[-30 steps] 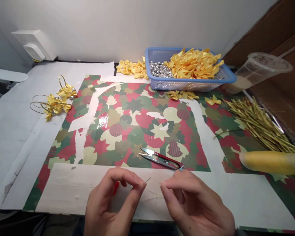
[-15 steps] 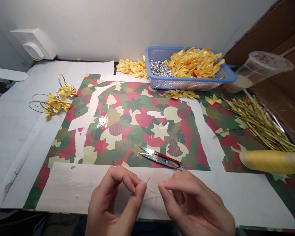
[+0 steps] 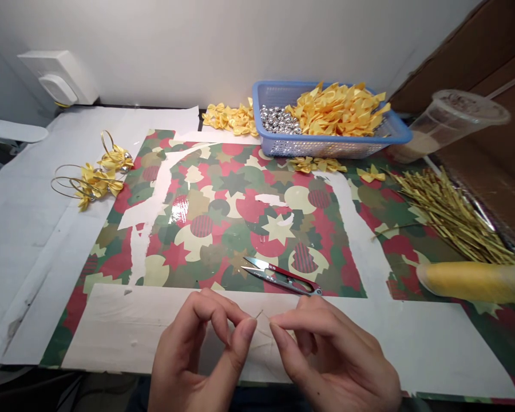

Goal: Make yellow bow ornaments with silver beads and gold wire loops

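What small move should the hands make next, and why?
Probably ease the right hand a touch leftward, guiding its thread to the needle in the left hand: both are pinched, and their ends appear very close. Whether they touch is too small to tell.

The work surface (image 3: 34,229) is covered with white paper (image 3: 8,274) and a red and green patterned sheet (image 3: 236,246), which has ragged white patches. Near the front of this sheet lie small snips (image 3: 283,272). At the back stands a blue basket (image 3: 326,147), with yellow bows (image 3: 229,119) beside and before it. Gold stems (image 3: 459,220) lie at the right; yellow ornaments with wire rings (image 3: 96,183) lie at the left.
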`<action>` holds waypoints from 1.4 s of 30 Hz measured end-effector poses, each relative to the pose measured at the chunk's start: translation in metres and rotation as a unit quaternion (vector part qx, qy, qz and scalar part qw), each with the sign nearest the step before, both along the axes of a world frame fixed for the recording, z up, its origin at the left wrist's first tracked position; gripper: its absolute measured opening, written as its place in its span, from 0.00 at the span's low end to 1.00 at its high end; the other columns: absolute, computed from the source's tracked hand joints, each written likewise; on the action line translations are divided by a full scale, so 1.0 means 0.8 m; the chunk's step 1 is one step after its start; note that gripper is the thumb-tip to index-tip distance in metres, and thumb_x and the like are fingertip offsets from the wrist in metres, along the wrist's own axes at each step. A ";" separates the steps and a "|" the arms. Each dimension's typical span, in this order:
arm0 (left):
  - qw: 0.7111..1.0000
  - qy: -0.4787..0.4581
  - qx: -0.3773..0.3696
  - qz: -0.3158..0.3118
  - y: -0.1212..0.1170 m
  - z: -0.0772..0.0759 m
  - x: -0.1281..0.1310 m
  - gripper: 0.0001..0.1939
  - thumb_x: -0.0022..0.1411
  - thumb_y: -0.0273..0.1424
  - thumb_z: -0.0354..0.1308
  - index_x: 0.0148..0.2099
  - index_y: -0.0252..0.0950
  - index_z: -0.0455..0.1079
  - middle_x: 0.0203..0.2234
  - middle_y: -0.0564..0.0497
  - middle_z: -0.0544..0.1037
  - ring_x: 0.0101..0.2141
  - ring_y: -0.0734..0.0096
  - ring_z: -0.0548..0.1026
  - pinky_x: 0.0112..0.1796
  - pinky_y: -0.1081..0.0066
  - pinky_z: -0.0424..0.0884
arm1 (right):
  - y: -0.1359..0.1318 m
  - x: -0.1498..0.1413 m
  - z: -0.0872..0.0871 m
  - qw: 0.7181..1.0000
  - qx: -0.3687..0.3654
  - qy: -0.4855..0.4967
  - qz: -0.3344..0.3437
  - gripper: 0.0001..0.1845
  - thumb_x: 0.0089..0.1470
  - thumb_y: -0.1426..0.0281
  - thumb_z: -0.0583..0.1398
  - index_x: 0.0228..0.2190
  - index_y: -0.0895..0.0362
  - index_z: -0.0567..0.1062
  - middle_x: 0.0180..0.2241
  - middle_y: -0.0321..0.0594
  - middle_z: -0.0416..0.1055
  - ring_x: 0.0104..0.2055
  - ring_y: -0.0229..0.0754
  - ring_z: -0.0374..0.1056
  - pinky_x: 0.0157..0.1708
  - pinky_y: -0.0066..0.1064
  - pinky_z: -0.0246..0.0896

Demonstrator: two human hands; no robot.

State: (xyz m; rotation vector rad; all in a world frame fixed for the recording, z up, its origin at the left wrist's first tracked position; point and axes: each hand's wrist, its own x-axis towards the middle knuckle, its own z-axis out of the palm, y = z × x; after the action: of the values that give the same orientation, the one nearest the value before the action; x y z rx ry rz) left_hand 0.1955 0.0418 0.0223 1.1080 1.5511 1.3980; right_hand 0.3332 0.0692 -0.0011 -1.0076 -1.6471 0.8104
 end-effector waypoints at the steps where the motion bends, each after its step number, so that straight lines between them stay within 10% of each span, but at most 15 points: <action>1: 1.000 0.006 0.001 -0.007 0.000 0.000 -0.002 0.13 0.58 0.22 0.58 0.26 0.39 0.59 0.22 0.60 0.73 0.26 0.79 0.71 0.31 0.82 0.68 | 0.000 0.000 -0.001 1.000 0.000 0.004 -0.007 0.10 0.51 0.81 0.61 0.32 0.55 0.75 0.20 0.30 0.63 0.20 0.32 0.57 0.18 0.24 0.55; 19: 1.000 0.012 0.001 0.023 -0.002 0.001 0.008 0.19 0.58 0.20 0.56 0.24 0.37 0.49 0.22 0.59 0.72 0.28 0.77 0.70 0.31 0.79 0.67 | 0.001 0.001 0.001 0.998 0.051 0.008 0.024 0.13 0.49 0.84 0.60 0.32 0.55 0.73 0.38 0.40 0.74 0.33 0.37 0.72 0.28 0.27 0.72; 23: 1.000 0.005 0.013 0.023 -0.004 -0.001 0.011 0.20 0.58 0.20 0.56 0.24 0.37 0.48 0.22 0.59 0.72 0.27 0.78 0.71 0.29 0.79 0.67 | -0.001 0.003 0.003 0.992 0.023 0.053 0.114 0.19 0.46 0.88 0.60 0.36 0.54 0.71 0.36 0.38 0.79 0.33 0.37 0.77 0.33 0.26 0.75; 42: 0.998 0.048 0.035 0.024 -0.007 -0.005 0.002 0.21 0.57 0.20 0.58 0.23 0.37 0.48 0.21 0.57 0.71 0.28 0.74 0.73 0.30 0.76 0.70 | 0.010 -0.001 0.003 0.997 -0.006 0.018 0.073 0.13 0.50 0.83 0.63 0.36 0.56 0.78 0.29 0.37 0.76 0.28 0.37 0.74 0.29 0.24 0.73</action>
State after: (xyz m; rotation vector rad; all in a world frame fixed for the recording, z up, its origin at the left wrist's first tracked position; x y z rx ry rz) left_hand 0.1970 0.0364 0.0180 1.2013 1.6170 1.4597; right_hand 0.3326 0.0772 0.0015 -0.8840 -1.7000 0.9318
